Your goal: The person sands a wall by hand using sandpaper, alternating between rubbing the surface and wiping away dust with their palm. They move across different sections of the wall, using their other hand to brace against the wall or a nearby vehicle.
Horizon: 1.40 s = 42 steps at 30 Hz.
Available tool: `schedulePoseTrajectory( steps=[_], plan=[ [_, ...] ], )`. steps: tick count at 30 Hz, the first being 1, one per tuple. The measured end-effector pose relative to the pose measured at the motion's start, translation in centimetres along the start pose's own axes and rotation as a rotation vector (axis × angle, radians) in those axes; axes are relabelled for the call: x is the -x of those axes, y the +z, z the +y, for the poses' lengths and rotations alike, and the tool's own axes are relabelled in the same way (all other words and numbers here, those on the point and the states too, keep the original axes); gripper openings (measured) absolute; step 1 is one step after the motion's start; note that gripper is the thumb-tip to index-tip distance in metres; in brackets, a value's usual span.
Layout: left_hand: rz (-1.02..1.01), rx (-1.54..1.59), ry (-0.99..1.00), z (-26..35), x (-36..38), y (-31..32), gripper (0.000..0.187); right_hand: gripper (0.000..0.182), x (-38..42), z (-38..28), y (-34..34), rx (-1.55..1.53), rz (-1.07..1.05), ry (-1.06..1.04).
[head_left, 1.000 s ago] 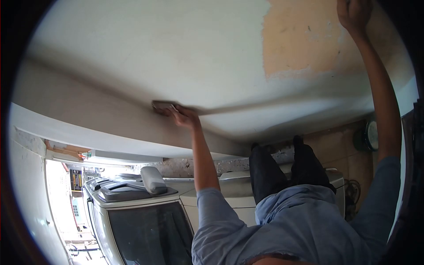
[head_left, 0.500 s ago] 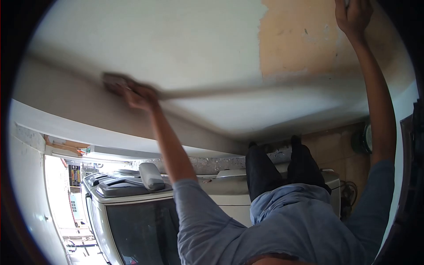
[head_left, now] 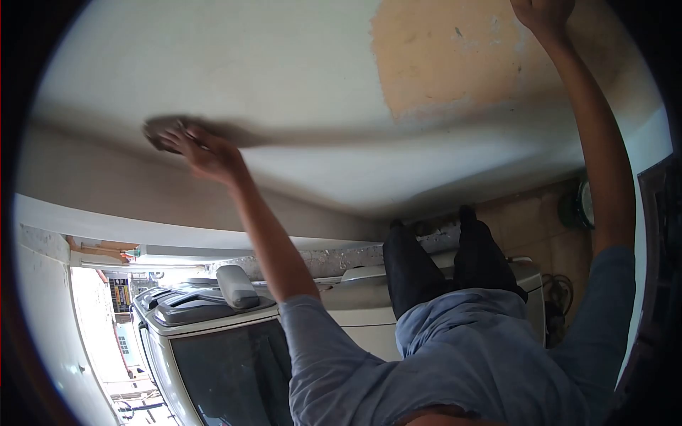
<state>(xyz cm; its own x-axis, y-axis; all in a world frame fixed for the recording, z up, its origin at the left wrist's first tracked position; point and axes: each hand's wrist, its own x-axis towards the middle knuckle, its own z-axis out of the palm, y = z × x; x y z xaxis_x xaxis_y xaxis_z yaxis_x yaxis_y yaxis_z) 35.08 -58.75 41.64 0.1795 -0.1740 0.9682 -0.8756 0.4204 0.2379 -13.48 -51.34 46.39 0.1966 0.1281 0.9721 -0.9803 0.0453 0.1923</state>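
Note:
My left hand [head_left: 207,157] presses a dark brown piece of sandpaper [head_left: 158,133] flat to the pale wall [head_left: 298,71], with the fingers stretched over it. Motion smears the sandpaper's edges. Up at the top right, my right hand [head_left: 545,14] is near the wall beside a peach-coloured patch [head_left: 447,64] with a ragged edge. The frame cuts off its fingers, so whatever they may hold is hidden.
A light-coloured vehicle with a dark windscreen [head_left: 231,362] and a side mirror [head_left: 236,287] stands close behind me. Near my feet is a green round container [head_left: 584,204]. A white ledge [head_left: 128,221] runs along the wall at left.
My left hand and the sandpaper have shifted a little to the left along the wall. My right hand has moved up and left, its fingers leaving the frame. The view has tilted slightly.

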Motion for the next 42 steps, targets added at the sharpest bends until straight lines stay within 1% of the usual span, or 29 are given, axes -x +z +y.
schedulePoseTrajectory(
  steps=[1,3,4,5,7,9,10,11,13,16,17,18,21,22,24,25,27,28,30,31,32,33,34,35,37,38,40,41,42],
  plan=[
    [0.007,0.017,0.122,1.4,-2.3,0.0,0.045,0.05,-0.1,0.1,0.0,-0.01,0.012,-0.001],
    [0.109,0.025,0.183,3.2,-3.4,1.5,0.043,0.049,-0.1,0.6,0.0,-0.022,0.02,-0.026],
    [0.132,0.032,0.201,2.9,-2.4,2.2,0.042,0.048,0.0,0.6,0.0,-0.041,0.027,-0.041],
    [0.157,0.037,0.223,2.0,-0.2,3.1,0.042,0.048,0.0,0.2,-0.2,-0.036,0.038,-0.037],
    [0.113,0.108,0.418,0.2,7.4,4.4,0.044,0.046,-0.2,-0.6,-0.9,-0.024,-0.038,0.052],
    [-0.101,0.237,0.326,-0.8,18.9,4.7,0.057,0.046,-0.3,-0.6,-0.8,-0.024,-0.032,0.069],
    [-0.134,0.186,0.327,0.0,23.8,4.8,0.055,0.045,-0.1,-0.6,-0.9,-0.035,-0.045,0.076],
    [-0.241,0.221,0.228,1.2,27.4,4.3,0.048,0.045,0.1,-0.8,-1.0,-0.026,-0.032,0.072],
    [-0.245,0.184,0.126,3.1,27.9,4.2,0.044,0.045,-0.2,-0.6,-1.1,-0.05,-0.062,0.102],
    [-0.255,0.169,0.173,2.9,26.4,4.0,0.041,0.046,0.0,-0.3,-0.8,-0.063,-0.036,0.073],
    [-0.232,0.193,0.199,3.3,24.0,4.1,0.041,0.047,-0.1,-0.2,-0.7,-0.062,-0.033,0.078],
    [-0.15,0.207,0.306,4.0,20.3,4.5,0.041,0.047,-0.2,-0.2,-0.7,-0.061,-0.036,0.08],
    [-0.076,0.121,0.332,8.4,8.0,4.7,0.042,0.045,-0.3,-0.5,-1.0,-0.065,-0.044,0.07],
    [-0.046,0.149,0.326,10.3,4.2,4.5,0.041,0.044,-0.4,-0.6,-1.0,-0.045,-0.04,0.072],
    [-0.002,0.205,0.328,12.8,-0.4,4.7,0.042,0.043,-0.4,-0.6,-1.1,-0.024,-0.043,0.082],
    [-0.013,0.205,0.333,12.7,-0.3,5.1,0.042,0.042,-0.4,-0.5,-1.0,-0.036,-0.033,0.073],
    [0.083,0.143,0.333,12.9,0.7,6.0,0.042,0.042,-0.3,-0.5,-0.9,-0.042,-0.019,0.076],
    [0.072,0.148,0.304,12.7,3.0,6.2,0.041,0.042,-0.2,-0.4,-0.9,-0.06,-0.019,0.071],
    [0.047,0.191,0.336,10.5,11.0,7.2,0.045,0.042,-0.2,-0.2,-0.9,-0.066,-0.007,0.068],
    [-0.053,0.227,0.29,9.5,16.1,7.4,0.046,0.042,-0.2,-0.3,-1.0,-0.072,-0.019,0.072],
    [-0.18,0.233,0.266,10.4,19.6,6.5,0.042,0.042,-0.2,-0.4,-1.1,-0.073,-0.029,0.072],
    [-0.186,0.212,0.348,8.4,25.0,7.2,0.039,0.042,-0.1,-0.5,-1.1,-0.057,-0.02,0.063],
    [-0.195,0.142,0.356,8.1,27.4,7.4,0.039,0.042,0.0,-0.6,-1.1,-0.066,-0.018,0.076],
    [-0.179,0.157,0.346,8.9,26.5,8.1,0.039,0.042,-0.2,-0.4,-1.1,-0.079,-0.019,0.083],
    [-0.127,0.205,0.349,9.8,22.2,7.1,0.041,0.042,-0.2,-0.4,-1.1,-0.09,-0.033,0.073],
    [-0.106,0.215,0.362,10.6,18.7,6.5,0.041,0.042,-0.2,-0.3,-1.1,-0.084,-0.024,0.06],
    [-0.064,0.209,0.405,12.6,9.3,6.4,0.043,0.042,-0.2,-0.2,-0.8,-0.084,-0.02,0.065],
    [-0.019,0.138,0.391,13.2,4.9,6.3,0.046,0.042,-0.2,-0.2,-0.7,-0.073,-0.009,0.052],
    [0.058,0.143,0.425,13.5,0.5,5.8,0.048,0.042,-0.1,-0.1,-0.7,-0.058,0.003,0.036]
  ],
)
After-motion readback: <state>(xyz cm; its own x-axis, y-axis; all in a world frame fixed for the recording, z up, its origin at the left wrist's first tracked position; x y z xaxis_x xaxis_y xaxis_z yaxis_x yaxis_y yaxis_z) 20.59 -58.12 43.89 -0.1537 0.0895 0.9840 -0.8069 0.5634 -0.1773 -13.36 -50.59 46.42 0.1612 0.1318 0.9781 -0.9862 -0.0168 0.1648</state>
